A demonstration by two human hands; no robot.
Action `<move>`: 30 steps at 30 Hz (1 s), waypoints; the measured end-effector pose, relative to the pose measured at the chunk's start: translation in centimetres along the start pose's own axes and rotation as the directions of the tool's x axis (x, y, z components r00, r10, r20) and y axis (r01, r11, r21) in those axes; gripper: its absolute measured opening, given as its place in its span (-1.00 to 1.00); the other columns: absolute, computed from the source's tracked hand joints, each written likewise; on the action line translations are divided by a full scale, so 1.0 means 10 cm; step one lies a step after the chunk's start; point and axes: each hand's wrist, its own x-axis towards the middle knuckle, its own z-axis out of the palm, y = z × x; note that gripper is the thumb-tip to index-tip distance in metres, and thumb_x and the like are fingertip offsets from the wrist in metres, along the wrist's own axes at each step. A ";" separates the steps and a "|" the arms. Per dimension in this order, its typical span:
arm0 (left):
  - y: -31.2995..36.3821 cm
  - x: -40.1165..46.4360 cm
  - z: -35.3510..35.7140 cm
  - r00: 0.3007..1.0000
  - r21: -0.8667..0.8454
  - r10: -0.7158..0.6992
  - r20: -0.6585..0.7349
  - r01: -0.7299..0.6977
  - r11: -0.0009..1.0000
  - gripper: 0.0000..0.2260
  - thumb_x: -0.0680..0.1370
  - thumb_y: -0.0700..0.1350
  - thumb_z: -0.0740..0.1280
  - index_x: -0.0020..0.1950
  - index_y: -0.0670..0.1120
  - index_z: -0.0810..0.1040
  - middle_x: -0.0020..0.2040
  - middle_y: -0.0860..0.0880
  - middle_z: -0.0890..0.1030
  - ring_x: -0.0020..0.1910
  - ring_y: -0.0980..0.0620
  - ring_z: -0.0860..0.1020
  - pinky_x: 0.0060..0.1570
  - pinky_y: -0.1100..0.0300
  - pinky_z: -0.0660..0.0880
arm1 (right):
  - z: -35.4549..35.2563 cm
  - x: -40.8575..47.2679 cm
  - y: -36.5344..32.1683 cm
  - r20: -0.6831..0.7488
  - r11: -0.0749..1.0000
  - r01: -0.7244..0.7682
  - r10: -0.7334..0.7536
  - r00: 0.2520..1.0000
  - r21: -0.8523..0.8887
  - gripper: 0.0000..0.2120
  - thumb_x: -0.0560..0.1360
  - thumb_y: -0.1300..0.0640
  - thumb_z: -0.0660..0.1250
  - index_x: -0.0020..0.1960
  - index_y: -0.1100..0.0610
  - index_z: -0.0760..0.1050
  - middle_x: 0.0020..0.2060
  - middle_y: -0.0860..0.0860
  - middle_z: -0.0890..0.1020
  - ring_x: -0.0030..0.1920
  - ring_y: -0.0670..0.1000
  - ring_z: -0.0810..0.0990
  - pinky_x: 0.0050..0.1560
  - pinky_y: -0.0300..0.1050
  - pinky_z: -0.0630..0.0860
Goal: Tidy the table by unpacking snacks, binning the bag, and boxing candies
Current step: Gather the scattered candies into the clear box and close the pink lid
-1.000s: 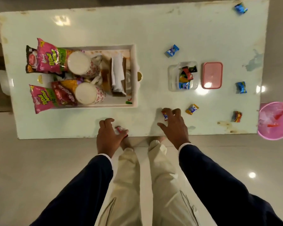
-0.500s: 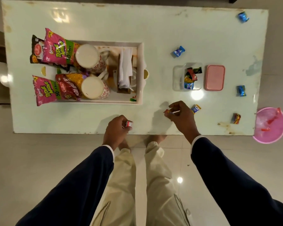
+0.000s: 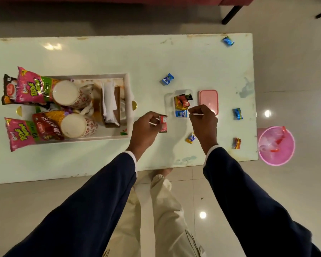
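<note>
My left hand holds a red wrapped candy above the table, just left of the clear candy box. My right hand pinches a thin white stick over the box's near right corner; any candy on it is hidden. The box holds several wrapped candies. Its pink lid lies to the right. Loose candies lie around: a blue candy behind the box, a yellow-blue candy by my right wrist, a blue one, a red one and a far blue one.
A white tray at the left holds snack packets, two mugs and a napkin holder. A pink bin with a discarded bag stands on the floor off the table's right end. Dark chair legs are beyond the table.
Both hands lifted candies off the table's near edge and moved forward toward the candy box. The view shifted, so the table sits lower in frame.
</note>
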 end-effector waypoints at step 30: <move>0.63 1.67 0.37 0.966 0.791 0.177 0.188 -0.256 0.556 -0.76 0.60 -0.08 0.38 0.26 -0.02 0.50 0.21 -0.13 0.52 0.13 -0.19 0.57 0.12 -0.09 0.46 | -0.36 0.37 0.92 0.346 0.983 0.043 0.022 0.938 -0.178 -0.87 0.43 0.21 0.52 -0.14 0.11 0.56 -0.18 0.02 0.61 -0.19 0.08 0.60 -0.15 -0.05 0.59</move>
